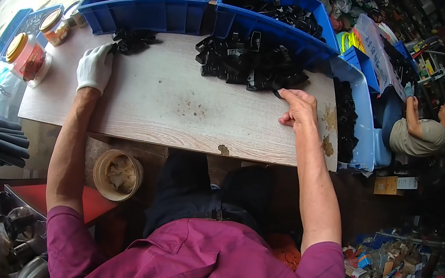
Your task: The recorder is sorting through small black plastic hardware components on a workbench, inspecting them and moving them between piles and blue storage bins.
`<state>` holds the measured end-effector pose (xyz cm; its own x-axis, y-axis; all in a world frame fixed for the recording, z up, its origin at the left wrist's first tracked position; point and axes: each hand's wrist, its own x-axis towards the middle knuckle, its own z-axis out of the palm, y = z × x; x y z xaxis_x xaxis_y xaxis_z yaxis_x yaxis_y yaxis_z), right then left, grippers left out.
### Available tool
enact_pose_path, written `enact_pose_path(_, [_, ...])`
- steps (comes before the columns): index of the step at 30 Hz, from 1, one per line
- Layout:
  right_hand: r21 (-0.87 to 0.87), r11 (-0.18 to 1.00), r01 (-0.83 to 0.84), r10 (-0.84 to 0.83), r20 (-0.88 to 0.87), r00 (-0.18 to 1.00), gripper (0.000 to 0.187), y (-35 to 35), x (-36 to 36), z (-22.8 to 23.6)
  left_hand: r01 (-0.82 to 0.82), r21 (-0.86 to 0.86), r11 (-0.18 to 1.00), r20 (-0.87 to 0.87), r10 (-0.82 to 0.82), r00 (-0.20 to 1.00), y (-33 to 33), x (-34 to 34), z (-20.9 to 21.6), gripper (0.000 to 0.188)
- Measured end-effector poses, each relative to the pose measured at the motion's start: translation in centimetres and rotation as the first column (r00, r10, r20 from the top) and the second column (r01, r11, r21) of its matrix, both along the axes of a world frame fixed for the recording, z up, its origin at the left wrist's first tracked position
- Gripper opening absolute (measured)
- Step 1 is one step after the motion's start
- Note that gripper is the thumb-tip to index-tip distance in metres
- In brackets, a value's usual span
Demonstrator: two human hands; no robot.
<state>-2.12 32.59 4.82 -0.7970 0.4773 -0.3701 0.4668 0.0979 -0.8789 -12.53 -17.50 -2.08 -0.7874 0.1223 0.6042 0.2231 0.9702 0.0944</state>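
Observation:
A white knitted glove covers my left hand (95, 67), which rests at the left of the table. Its fingertips touch the near edge of a small pile of black plastic parts (132, 41); the fingers are close together, and whether a part is between them is hidden. My right hand (299, 108) is bare and reaches the near right edge of a larger heap of black plastic parts (246, 61). Its thumb and index finger pinch a black plastic part (278, 93) at that edge, with the other fingers curled in. The wooden table (152, 102) lies under both hands.
Two blue bins (142, 20) (276, 36) of black parts stand along the far edge. Lidded jars (27, 57) are at the left, a light blue tub (366, 124) at the right. A bucket (118, 175) stands below the table. Another person (418, 132) sits at the right.

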Motion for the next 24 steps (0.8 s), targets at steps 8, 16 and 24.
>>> enact_pose_path(8, [-0.171,0.984,0.050,-0.054,-0.024,0.998,0.025,0.4,0.5,-0.5,-0.008,0.214,0.977,-0.018,0.012,1.000,0.9,0.9,0.2,0.025])
enact_pose_path(16, [-0.288,0.954,0.079,-0.117,-0.116,0.986,0.019,1.9,4.2,-0.7,0.135,0.862,0.488,0.018,-0.296,0.955,6.4,5.4,0.9,0.028])
enact_pose_path(24, [-0.405,0.871,-0.279,0.137,-0.346,0.928,0.022,-4.8,5.6,-1.8,-0.174,0.975,-0.140,0.032,-0.683,0.729,24.5,12.6,3.4,0.032])
